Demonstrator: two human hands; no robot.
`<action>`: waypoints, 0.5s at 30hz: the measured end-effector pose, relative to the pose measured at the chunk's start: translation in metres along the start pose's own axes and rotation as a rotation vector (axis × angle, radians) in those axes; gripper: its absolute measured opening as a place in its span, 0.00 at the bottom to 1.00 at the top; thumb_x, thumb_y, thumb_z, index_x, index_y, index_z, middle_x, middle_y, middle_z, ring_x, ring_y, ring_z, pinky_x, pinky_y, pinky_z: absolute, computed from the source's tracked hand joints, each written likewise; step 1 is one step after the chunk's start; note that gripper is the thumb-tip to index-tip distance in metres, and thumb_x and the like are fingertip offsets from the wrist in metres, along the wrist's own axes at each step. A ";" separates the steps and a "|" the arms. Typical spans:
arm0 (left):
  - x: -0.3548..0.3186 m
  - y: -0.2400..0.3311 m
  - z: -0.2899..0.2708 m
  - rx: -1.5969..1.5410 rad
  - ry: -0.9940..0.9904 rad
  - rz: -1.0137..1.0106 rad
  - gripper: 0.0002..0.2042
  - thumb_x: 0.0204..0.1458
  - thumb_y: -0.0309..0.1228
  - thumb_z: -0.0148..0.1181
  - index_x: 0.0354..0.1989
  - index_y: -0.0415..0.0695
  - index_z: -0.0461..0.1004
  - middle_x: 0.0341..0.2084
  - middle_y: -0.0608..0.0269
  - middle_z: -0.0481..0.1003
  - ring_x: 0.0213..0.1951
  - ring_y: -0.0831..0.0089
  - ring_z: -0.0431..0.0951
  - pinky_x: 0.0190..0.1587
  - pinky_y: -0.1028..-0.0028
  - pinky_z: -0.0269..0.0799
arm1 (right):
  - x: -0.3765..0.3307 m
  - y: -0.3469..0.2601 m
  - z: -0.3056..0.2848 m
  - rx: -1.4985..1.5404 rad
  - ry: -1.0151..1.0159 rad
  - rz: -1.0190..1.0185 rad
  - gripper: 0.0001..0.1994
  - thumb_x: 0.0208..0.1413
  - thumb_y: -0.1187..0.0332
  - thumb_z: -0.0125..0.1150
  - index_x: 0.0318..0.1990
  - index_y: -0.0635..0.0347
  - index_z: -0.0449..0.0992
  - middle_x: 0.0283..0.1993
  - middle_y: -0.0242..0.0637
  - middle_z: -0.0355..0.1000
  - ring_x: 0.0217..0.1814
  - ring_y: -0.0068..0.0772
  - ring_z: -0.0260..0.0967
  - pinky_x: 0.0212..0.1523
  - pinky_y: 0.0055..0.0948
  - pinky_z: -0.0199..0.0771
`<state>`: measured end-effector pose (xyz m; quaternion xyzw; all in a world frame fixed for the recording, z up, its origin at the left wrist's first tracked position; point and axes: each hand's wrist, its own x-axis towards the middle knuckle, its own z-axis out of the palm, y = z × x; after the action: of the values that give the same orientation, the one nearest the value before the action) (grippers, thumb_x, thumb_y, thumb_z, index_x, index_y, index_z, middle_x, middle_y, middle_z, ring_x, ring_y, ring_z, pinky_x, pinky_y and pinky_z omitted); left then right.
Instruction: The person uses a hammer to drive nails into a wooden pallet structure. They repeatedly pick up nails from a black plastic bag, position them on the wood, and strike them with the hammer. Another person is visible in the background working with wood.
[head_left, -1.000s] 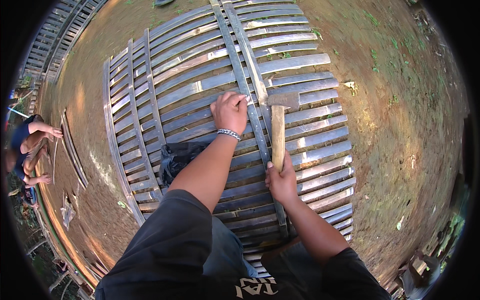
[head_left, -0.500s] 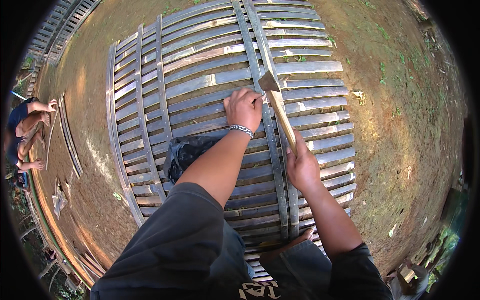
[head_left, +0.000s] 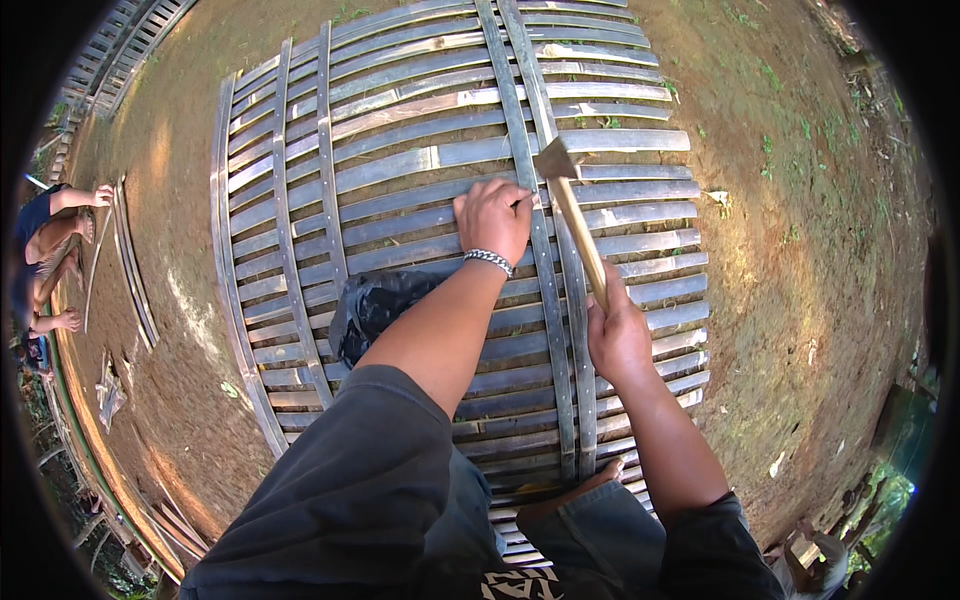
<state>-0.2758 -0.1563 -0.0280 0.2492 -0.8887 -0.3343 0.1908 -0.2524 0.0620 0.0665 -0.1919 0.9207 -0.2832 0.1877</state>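
My left hand (head_left: 495, 215), with a chain bracelet at its wrist, rests on a slatted bamboo panel (head_left: 400, 180). Its thumb and fingers pinch together at a dark long strip (head_left: 540, 250) crossing the slats. Something small and pale shows at the fingertips, too tiny to name. Dots like nail heads run along this strip. In my right hand (head_left: 620, 335) is the wooden handle of a hatchet (head_left: 580, 225). Its wedge-shaped metal head hangs just right of the left fingertips, apart from them. A dark plastic bag (head_left: 375, 305) lies on the slats beside my left forearm.
Another person (head_left: 50, 250) squats at the far left, hands near long thin strips (head_left: 132, 265) on the dirt ground (head_left: 780, 300). A second slatted panel (head_left: 120, 50) shows at the upper left. My bare foot (head_left: 608, 472) rests on the panel's near part.
My right hand and the hatchet have shifted right, its head moving away from the left fingertips. My left hand keeps its pinch at the same strip. The view has moved slightly.
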 end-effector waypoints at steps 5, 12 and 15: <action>-0.001 0.000 0.002 -0.007 0.019 0.026 0.05 0.53 0.36 0.69 0.31 0.51 0.85 0.37 0.72 0.82 0.46 0.67 0.77 0.55 0.62 0.62 | 0.000 0.005 0.001 -0.068 -0.010 -0.047 0.28 0.64 0.72 0.56 0.72 0.52 0.60 0.44 0.63 0.78 0.42 0.68 0.78 0.41 0.57 0.78; -0.002 -0.002 0.003 0.001 0.022 0.029 0.05 0.53 0.36 0.70 0.31 0.51 0.85 0.37 0.72 0.82 0.46 0.67 0.77 0.55 0.62 0.62 | -0.004 -0.001 0.004 0.092 0.178 -0.145 0.27 0.66 0.73 0.55 0.71 0.55 0.60 0.44 0.66 0.77 0.45 0.70 0.77 0.44 0.55 0.78; -0.001 -0.001 0.004 0.017 0.024 0.032 0.05 0.53 0.36 0.70 0.31 0.51 0.86 0.37 0.72 0.82 0.46 0.67 0.77 0.55 0.62 0.62 | -0.001 0.005 0.002 -0.008 -0.008 -0.014 0.27 0.66 0.73 0.56 0.72 0.55 0.58 0.44 0.66 0.77 0.45 0.71 0.77 0.44 0.55 0.78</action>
<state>-0.2765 -0.1542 -0.0320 0.2404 -0.8931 -0.3205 0.2047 -0.2521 0.0654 0.0625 -0.2003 0.9196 -0.2802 0.1889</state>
